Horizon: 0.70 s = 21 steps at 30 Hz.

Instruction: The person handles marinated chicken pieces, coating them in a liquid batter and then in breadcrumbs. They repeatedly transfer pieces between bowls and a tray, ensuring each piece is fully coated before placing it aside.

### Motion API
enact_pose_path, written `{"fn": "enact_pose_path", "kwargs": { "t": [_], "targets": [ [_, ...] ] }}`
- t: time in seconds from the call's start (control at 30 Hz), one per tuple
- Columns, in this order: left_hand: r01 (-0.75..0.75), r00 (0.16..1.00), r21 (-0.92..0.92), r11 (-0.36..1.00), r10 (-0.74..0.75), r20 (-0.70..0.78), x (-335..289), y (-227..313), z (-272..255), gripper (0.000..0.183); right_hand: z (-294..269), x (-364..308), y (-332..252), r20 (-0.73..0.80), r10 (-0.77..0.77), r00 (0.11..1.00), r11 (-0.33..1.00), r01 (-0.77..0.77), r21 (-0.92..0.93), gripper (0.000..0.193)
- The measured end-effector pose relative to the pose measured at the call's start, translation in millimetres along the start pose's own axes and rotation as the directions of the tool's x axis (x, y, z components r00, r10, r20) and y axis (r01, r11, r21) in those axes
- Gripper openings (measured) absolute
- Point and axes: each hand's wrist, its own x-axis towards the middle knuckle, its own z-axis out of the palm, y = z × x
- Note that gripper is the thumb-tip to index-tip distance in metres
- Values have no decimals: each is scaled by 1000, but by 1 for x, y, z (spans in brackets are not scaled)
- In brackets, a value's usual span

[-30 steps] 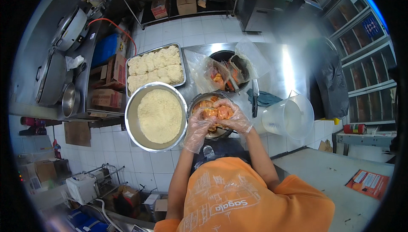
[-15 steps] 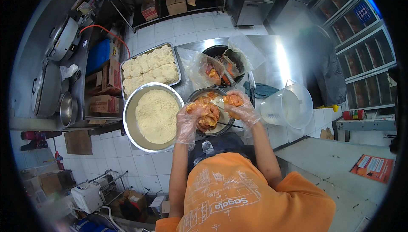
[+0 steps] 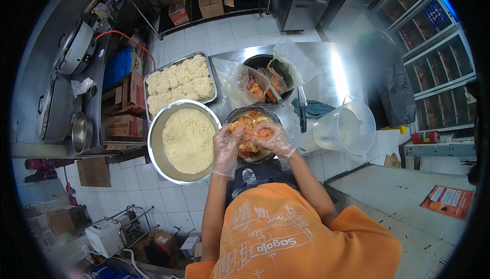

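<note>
Both my hands wear clear plastic gloves and work close together over a dark round bowl. It holds pale liquid and orange-yellow marinated raw meat pieces, which look like chicken. My left hand curls round some of the meat on the bowl's left side. On the right, my right hand closes on another piece, with its fingertips near the left hand's. Just left stands a wide steel bowl of pale yellow crumbly powder. Behind it, a metal tray carries pale coated pieces in rows.
A black pot with opened plastic bags of raw meat stands behind the dark bowl. To its right lie a black-handled knife and a dark teal cloth. A clear plastic jug stands at the steel table's right front.
My right hand has moved left and down with its meat piece, from the bowl's right rim to beside my left hand. The left hand has barely moved.
</note>
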Motion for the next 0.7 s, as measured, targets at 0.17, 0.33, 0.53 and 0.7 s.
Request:
{"fn": "enact_pose_path", "kwargs": {
  "t": [0.17, 0.33, 0.53, 0.7],
  "targets": [
    [-57, 995, 33, 998, 59, -79, 3, -4, 1, 15, -3, -5, -3, -8, -156, 988, 978, 153, -144, 21],
    [-74, 977, -152, 986, 41, -207, 7, -5, 0, 19, -9, -9, 3, -25, -178, 984, 962, 169, -213, 18],
    [-219, 958, 132, 967, 239, -160, 7, -6, -4, 25, -28, -10, 4, -106, -138, 985, 990, 132, -58, 13],
    [-283, 948, 31, 959, 285, -140, 11, -26, -10, 30, -33, -13, 4, -55, 87, 995, 963, -70, 261, 36]
  ]
}}
